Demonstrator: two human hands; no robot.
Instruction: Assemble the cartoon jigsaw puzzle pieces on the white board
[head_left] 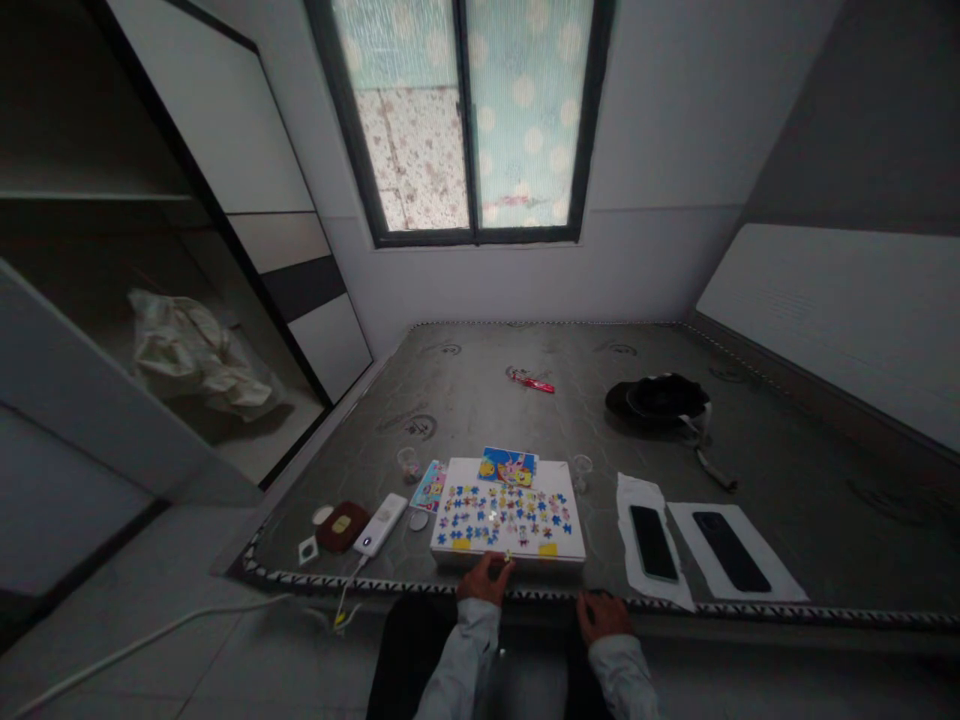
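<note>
Here's your left hand at the box's near edge, thumb and fingertips closed together on what looks like a small piece, right at the middle of that edge. Pinch it lightly by its sides, I'd say, so the printed face isn't covered. Your right hand is well apart from it, fingers curled, down by the near edge of the bed; whether it holds anything, you can't tell from here. That hand could steady the box's near right corner, should the box slide.

Now the white box: loose puzzle pieces spread across its top, many of them blue. Lift your wrist clear of the nearest row, since a dragging sleeve could scatter it. Two yellow patches sit along the near edge, either side of your piece. At the far edge lies a picture card, handy for checking colours; a second card lies by the left edge.
</note>
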